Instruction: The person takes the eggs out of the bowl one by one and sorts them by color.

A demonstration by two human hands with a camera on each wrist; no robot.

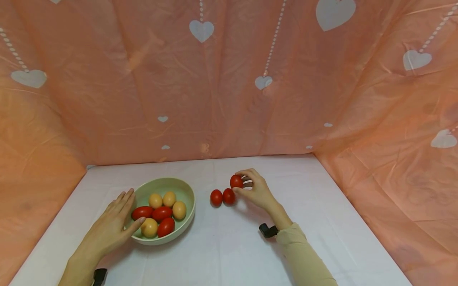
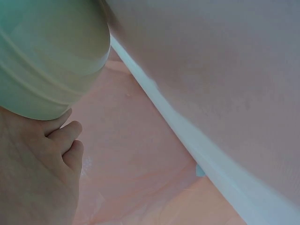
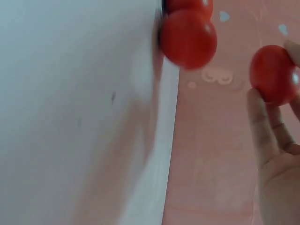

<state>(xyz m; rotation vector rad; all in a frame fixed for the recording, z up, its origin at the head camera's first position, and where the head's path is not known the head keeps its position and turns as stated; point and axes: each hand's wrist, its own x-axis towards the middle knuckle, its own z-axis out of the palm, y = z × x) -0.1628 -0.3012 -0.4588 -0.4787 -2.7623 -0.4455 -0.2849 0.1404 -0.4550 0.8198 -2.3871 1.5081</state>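
The right hand point(image 1: 255, 191) has its grip partly closed, thumb and fingers bent around a red tomato point(image 1: 236, 181) at the far middle of the worktop point(image 1: 222, 254); the right wrist view shows that tomato lifted, with the hand cut off by the frame's edge and the thumb side only partly visible. Two more red tomatoes point(image 1: 222, 197) rest side by side just nearer and to the left; in the right wrist view one largely hides the other, which is also cropped at the top. The left hand point(image 1: 112, 222) lies with fingers extended along the left rim of a pale green bowl point(image 1: 162, 185), its grip spread, the thumb reaching over the rim and slightly covering what lies beneath. From the left wrist, the bowl's wall hides the fingertips. Inside the bowl are three red tomatoes point(image 1: 162, 213) and four yellow fruits point(image 1: 179, 210), whose kind is hard to tell. The beige sleeve point(image 1: 304, 254) and the left forearm point(image 1: 76, 270) run out of view at the near edge. Behind hangs an orange curtain point(image 1: 222, 103) with pale hearts, some cropped.
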